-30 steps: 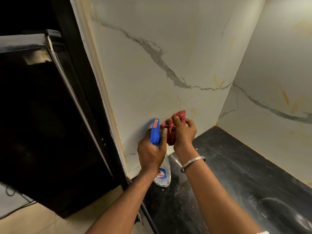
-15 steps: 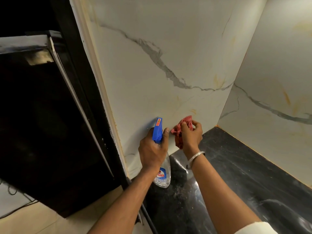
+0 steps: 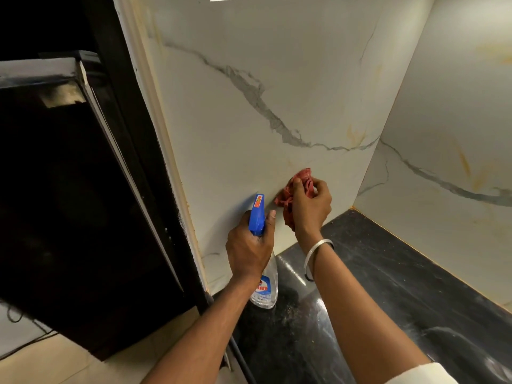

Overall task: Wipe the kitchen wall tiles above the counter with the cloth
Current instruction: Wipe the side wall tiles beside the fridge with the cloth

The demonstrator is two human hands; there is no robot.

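The right hand (image 3: 311,206) has slid rightward and up the white marble-veined wall tiles (image 3: 277,79), fingers bunching the crumpled red cloth (image 3: 293,189) against them; unwiped tile lies above; the left hand (image 3: 249,249) grips the blue-headed clear spray bottle (image 3: 259,217) just beside.

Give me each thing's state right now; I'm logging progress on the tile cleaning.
Red cloth: bunched, pressed on the wall tile.
Right hand: grips the cloth.
Spray bottle: held off the counter, blue nozzle up.
Left hand: grips the bottle's neck.
Wall tile: yellowish marks remain.
Black counter: dusty, speckled.
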